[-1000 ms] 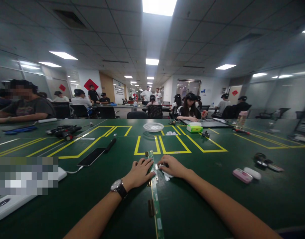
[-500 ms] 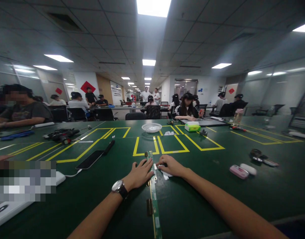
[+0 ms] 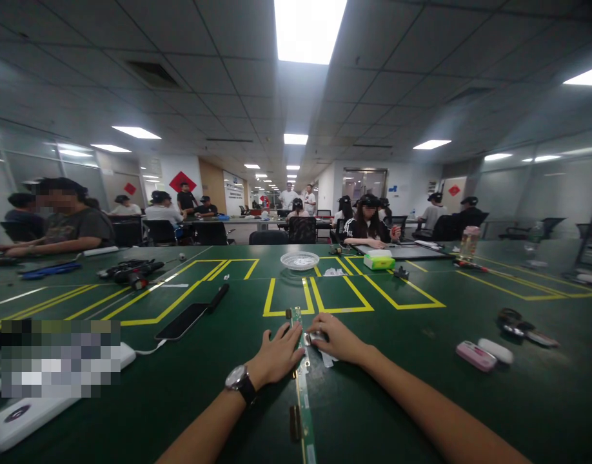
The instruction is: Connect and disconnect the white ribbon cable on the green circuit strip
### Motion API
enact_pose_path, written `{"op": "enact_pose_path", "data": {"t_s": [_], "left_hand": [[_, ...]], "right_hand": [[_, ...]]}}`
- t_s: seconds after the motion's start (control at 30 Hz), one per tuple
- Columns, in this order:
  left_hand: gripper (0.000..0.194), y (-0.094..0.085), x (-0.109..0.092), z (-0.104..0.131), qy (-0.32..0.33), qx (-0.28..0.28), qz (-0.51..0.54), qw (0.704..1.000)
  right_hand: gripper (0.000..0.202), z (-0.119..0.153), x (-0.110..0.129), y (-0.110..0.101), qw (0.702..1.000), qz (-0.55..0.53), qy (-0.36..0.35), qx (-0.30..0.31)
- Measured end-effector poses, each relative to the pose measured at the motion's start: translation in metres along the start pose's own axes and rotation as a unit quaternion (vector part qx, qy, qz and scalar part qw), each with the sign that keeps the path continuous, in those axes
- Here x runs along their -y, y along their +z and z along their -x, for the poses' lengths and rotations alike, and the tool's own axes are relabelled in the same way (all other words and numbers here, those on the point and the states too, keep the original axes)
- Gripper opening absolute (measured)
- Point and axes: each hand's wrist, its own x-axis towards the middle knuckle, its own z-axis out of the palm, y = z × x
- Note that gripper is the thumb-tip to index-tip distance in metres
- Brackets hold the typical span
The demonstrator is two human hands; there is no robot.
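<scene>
**View tips up, work stays put**

Table point(image 3: 373, 425) sits lower in view than half a second ago; hands look near enough unchanged against the circuit board point(image 3: 304, 399). Board lies lengthwise on the table, running away from the body. Left hand point(image 3: 276, 354) spread, fingers on board. Right hand point(image 3: 338, 338) curled at its right edge; can't tell what it grips. Likely same spot, no visible advance.

PCB point(image 3: 303, 396) & tbl point(image 3: 364, 419) are grn, tape point(image 3: 282, 314) yel.

head cam | single view | faces forward and down | close above green table point(image 3: 542, 399)
</scene>
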Motion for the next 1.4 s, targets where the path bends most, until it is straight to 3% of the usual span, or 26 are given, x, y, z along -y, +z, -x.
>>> {"op": "enact_pose_path", "data": {"t_s": [0.17, 0.23, 0.33, 0.43, 0.53, 0.63, 1.0, 1.4], "left_hand": [[0.064, -0.004, 0.002, 0.000, -0.001, -0.024, 0.014, 1.000], [0.062, -0.003, 0.003, -0.001, -0.004, -0.050, 0.016, 0.999], [0.059, -0.002, 0.004, -0.003, -0.022, -0.093, 0.009, 0.995], [0.058, -0.001, 0.006, -0.005, -0.032, -0.120, -0.004, 0.992], [0.056, -0.001, 0.007, -0.005, -0.029, -0.128, -0.009, 0.991], [0.056, 0.000, 0.007, -0.005, -0.024, -0.127, -0.011, 0.992], [0.056, -0.003, 0.003, -0.003, -0.008, -0.117, -0.013, 0.993], [0.054, -0.001, 0.001, -0.001, -0.005, -0.099, -0.020, 0.995]], "right_hand": [[0.035, -0.003, 0.009, -0.006, 0.993, 0.026, -0.099, 0.053], [0.037, -0.003, 0.007, -0.007, 0.991, 0.038, -0.106, 0.074], [0.035, -0.003, -0.006, -0.010, 0.992, 0.083, -0.058, 0.069], [0.031, 0.003, -0.029, -0.017, 0.986, 0.152, 0.051, 0.052], [0.030, 0.012, -0.055, -0.027, 0.961, 0.211, 0.177, 0.027], [0.029, 0.019, -0.071, -0.031, 0.938, 0.241, 0.249, 0.014], [0.031, 0.020, -0.073, -0.027, 0.935, 0.256, 0.245, 0.007], [0.047, 0.022, -0.081, -0.024, 0.942, 0.225, 0.242, 0.056]]}}
